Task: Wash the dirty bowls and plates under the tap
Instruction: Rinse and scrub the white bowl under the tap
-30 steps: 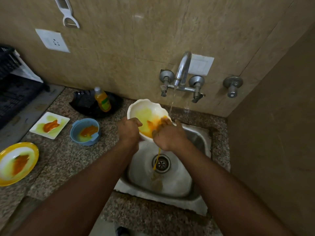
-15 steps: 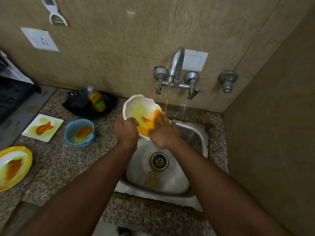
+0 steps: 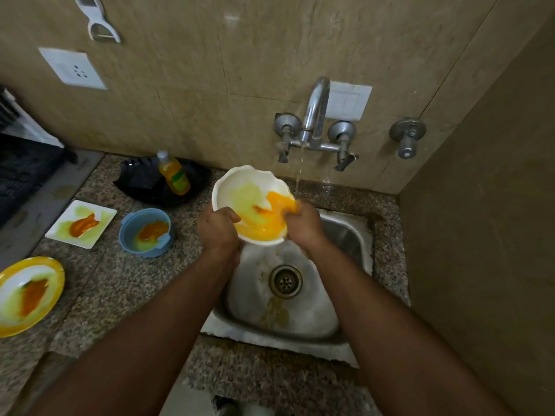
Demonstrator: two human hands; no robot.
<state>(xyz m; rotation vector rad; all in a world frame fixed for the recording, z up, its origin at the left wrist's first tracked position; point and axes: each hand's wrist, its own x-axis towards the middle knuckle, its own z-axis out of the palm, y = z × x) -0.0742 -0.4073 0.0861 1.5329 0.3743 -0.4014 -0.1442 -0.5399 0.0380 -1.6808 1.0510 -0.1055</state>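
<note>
Steel sink [image 3: 345,235] sits below and toward the body from both hands, set in the granite tabletop [image 3: 126,283]. White bowl [image 3: 240,187] is held over the sink's far-left corner, tilted so its open face looks back at the person, orange-yellow residue pooled at its lower right. Left hand [image 3: 217,228] grips the near-left rim, thumb over the edge, fingers curled round underneath. Right hand [image 3: 301,225] sits at the bowl's right side, fingers reaching into the orange smear; cannot tell if they curl over the rim or just rub flat.

Key relation: water stream from the tap [image 3: 315,115] falls just right of and beyond the bowl's right rim, right at the right hand's fingertips, not into the bowl's middle. So the bowl lies left of the stream; likely needs shifting right or tipping toward the water. Right hand is nearer the stream.

Left of the left hand, well apart on the tabletop, still dirty: yellow plate [image 3: 57,280], square white plate [image 3: 102,214], blue bowl [image 3: 129,226]. Soap bottle [image 3: 174,175] stands beyond those.
</note>
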